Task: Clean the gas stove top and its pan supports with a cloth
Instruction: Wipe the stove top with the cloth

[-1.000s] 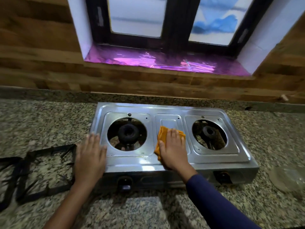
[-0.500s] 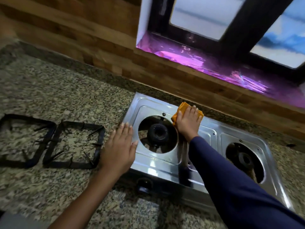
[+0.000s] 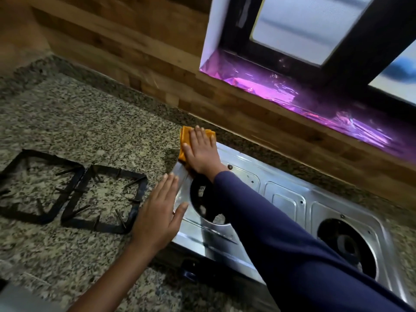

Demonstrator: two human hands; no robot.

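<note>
Moved leftward, the right hand (image 3: 202, 155) presses the cloth (image 3: 185, 140), fingers straight, on the far left corner of the stove (image 3: 281, 199); the left hand (image 3: 159, 212) lies flat, seemingly touching its edge.

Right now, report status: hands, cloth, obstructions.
Right hand flat on orange cloth, far-left corner, steel gas stove. Left hand braces stove edge. Black pan supports off, aside.

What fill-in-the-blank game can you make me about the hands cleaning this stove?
1. The right hand presses an ____ cloth onto the stove's far left corner.
2. The two black pan supports lie beside the stove on the granite ____.
3. The stove top shows ____ round burner openings.
4. The left hand rests flat on the stove's near left edge, holding ____.
Missing words: orange, countertop, two, nothing.
</note>
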